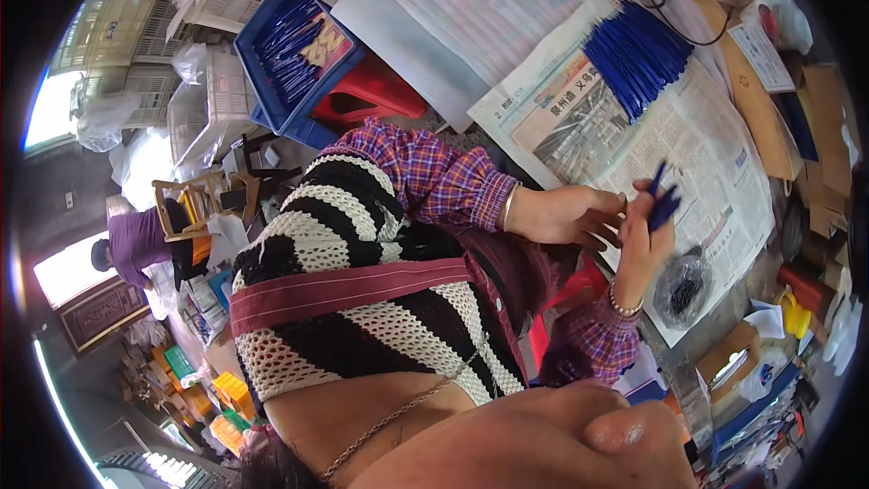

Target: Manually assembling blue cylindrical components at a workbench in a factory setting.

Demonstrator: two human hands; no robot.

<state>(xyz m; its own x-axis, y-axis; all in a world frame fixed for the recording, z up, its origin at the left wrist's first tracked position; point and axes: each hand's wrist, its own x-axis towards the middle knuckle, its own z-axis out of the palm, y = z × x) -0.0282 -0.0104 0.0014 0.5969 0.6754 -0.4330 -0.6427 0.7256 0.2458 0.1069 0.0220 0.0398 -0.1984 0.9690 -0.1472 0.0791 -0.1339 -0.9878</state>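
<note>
Head view: right of centre, right hand (644,244) grips a few slim dark-blue pens (662,202), tips up, over newspaper (715,154). Left hand (566,215) touches them, fingers curled loosely. Blue pen pile (634,54) upper right; black bag (683,288) just below.

Small black plastic bag (683,288) lies on the newspaper (715,158).

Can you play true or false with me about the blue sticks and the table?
1. The right hand holds a few blue pens. True.
2. The big pile of blue pens lies on a newspaper. True.
3. The crate of pens is green. False: it is blue.
4. The sleeves are plain yellow. False: they are purple plaid.
</note>
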